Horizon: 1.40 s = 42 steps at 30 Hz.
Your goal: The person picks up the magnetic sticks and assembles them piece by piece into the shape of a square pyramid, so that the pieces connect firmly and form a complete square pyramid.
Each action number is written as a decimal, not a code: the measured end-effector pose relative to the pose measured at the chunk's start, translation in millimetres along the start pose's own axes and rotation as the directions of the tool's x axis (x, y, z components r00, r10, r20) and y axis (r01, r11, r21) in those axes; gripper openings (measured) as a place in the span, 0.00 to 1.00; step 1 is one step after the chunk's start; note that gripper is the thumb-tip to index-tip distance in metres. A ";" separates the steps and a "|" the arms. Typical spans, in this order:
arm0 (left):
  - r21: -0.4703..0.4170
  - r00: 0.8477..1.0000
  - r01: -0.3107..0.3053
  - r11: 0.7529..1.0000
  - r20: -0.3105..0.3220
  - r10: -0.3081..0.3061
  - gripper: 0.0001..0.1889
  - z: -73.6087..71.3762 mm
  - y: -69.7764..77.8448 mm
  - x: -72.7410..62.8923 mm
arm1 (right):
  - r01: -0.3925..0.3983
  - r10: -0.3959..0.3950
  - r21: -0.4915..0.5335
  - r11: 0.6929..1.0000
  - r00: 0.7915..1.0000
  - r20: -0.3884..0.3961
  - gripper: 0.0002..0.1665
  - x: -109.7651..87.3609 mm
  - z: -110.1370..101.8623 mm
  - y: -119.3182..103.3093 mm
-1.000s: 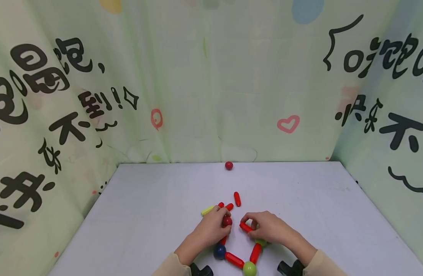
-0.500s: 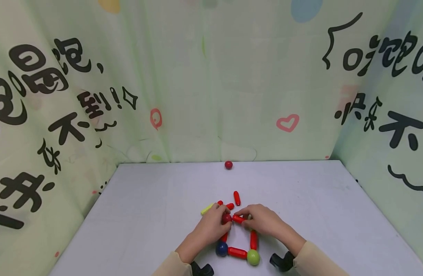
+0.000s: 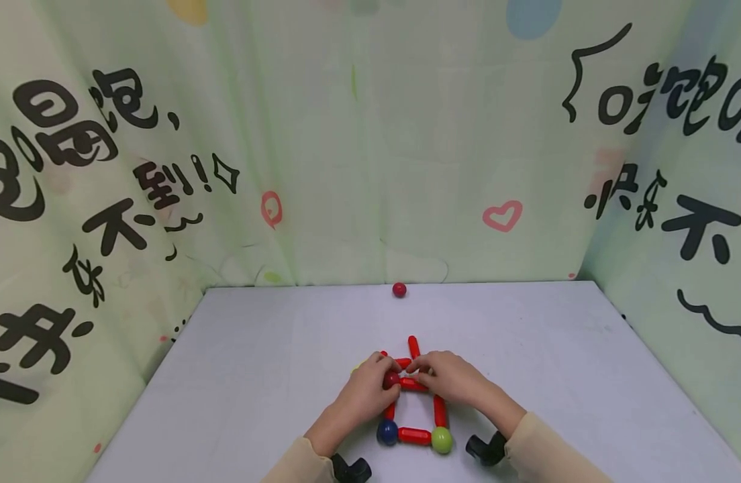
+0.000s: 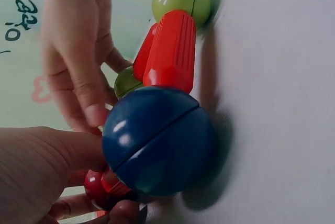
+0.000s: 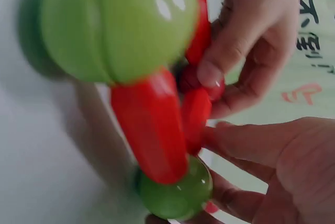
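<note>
A square of red rods and balls lies before me. My left hand [image 3: 367, 389] pinches the dark red ball [image 3: 391, 380] at its far left corner. At the far right corner, my right hand [image 3: 458, 382] has its fingers curled about a green ball [image 5: 175, 195], mostly hidden in the head view. Its thumb is by the far red rod [image 3: 413, 384], which spans to the red ball. The near corners are a blue ball [image 3: 387, 432] and another green ball [image 3: 441, 440], linked by a red rod [image 3: 415, 436]. Red rods [image 3: 439, 411] also form the sides.
Beyond the hands lie loose red rods [image 3: 413, 346] and a mostly hidden yellow piece [image 3: 357, 367]. A lone red ball [image 3: 399, 290] sits near the white table's [image 3: 274, 349] far edge. Printed curtains [image 3: 431, 168] surround the table. Black wrist cameras [image 3: 487, 449] sit by the sleeves.
My right hand has moved left and away from me, bringing the red rod's end to the red ball and closing the square. My left hand has stayed nearly in place.
</note>
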<state>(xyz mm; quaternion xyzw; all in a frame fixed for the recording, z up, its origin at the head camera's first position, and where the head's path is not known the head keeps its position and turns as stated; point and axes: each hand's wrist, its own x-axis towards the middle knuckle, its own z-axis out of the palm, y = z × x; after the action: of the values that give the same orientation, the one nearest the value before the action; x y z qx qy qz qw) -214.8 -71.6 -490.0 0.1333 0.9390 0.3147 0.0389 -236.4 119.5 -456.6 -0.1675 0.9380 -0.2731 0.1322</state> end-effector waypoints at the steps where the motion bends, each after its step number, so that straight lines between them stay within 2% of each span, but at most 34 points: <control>1: 0.012 1.000 -0.003 1.000 0.001 0.003 0.13 0.0 0.2 0.2 | -0.008 0.008 0.007 1.000 1.000 -0.020 0.08 2.3 -1.1 0.3; 4: 0.062 1.000 0.000 0.998 0.004 0.000 0.12 0.0 1.3 1.2 | -0.033 0.035 0.021 0.999 0.995 -0.090 0.05 12.1 -3.8 -0.2; 6: 0.105 1.000 0.007 0.994 0.001 -0.008 0.12 -0.4 3.0 1.5 | -0.054 0.057 0.031 0.998 0.991 -0.121 0.06 19.8 -3.6 -0.6; 10: 0.166 1.000 0.016 0.986 0.003 -0.017 0.12 -1.2 6.7 3.1 | -0.111 0.115 0.039 0.993 0.985 -0.130 0.13 34.1 0.0 0.1; 16: 0.146 0.999 -0.012 0.989 0.039 0.006 0.11 -3.2 9.4 3.8 | -0.180 0.188 0.067 0.981 0.971 -0.146 0.17 43.6 3.8 5.9; 26: 0.132 0.997 -0.052 0.990 0.058 0.045 0.13 -1.8 8.3 2.7 | -0.156 0.164 0.070 0.985 0.978 -0.131 0.20 47.3 6.6 11.9; 31: 0.149 0.997 -0.065 0.987 0.057 0.057 0.10 -0.6 7.4 4.3 | -0.105 0.112 0.058 0.993 0.984 -0.140 0.12 52.1 8.7 12.4; 34: 0.148 0.997 -0.061 0.987 0.059 0.053 0.10 -0.4 6.9 6.1 | -0.109 0.122 0.089 0.990 0.980 -0.155 0.09 52.3 8.3 12.9; 42: 0.128 0.997 -0.058 0.990 0.052 0.051 0.10 0.9 5.2 7.7 | -0.132 0.171 0.206 0.970 0.967 -0.187 0.13 39.0 -1.4 15.2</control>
<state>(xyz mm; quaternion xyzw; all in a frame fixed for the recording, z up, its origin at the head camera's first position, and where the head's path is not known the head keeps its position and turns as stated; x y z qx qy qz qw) -220.8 -65.1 -487.5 0.1687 0.9522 0.2507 0.0443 -276.0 117.2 -470.1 -0.0527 0.9259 -0.3672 0.0718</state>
